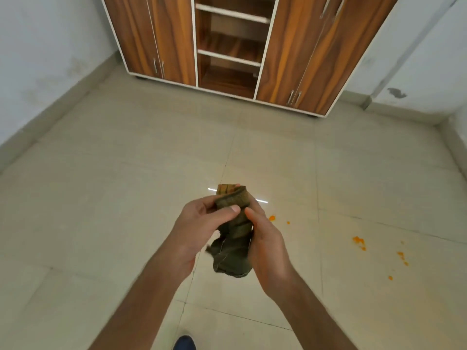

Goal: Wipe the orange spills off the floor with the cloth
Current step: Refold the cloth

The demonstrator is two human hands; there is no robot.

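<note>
- A dark blue shoe tip shows at the bottom edge, on the glossy beige tiled floor.
- Both bare hands hold a crumpled olive-green woven cloth in the air above the floor, between them.
- The left hand pinches the cloth's upper part, thumb pressed across the front; the right hand wraps around its right side, fingers closed behind it.
- The cloth's long axis runs roughly near to far, its rolled, yellow-stained end pointing away from the person, its loose stitched hem hanging nearest.
- No writing is readable on it.
- Small orange spills lie scattered on the tiles to the right of the hands, apart from the cloth.
- Farthest stands a brown wood-grain wardrobe with white edging, its middle shelves open, against whitish walls.
</note>
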